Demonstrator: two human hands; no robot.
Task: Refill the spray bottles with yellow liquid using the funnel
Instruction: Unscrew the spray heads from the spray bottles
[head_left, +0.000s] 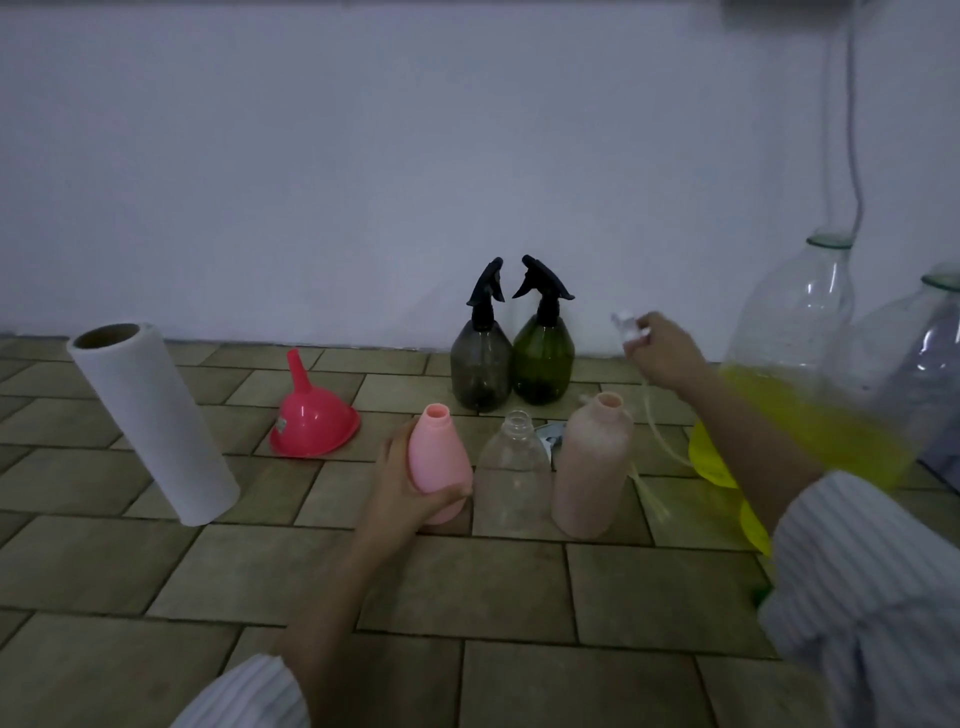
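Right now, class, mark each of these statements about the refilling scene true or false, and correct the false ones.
1. The left hand grips the pink bottle. True.
2. The red funnel sits in the clear bottle's neck. False: it lies mouth down on the floor.
3. The two dark spray bottles by the wall have their trigger heads on. True.
4. The right hand is empty. False: it holds a white spray head.
5. The paper roll lies flat. False: it stands on end.
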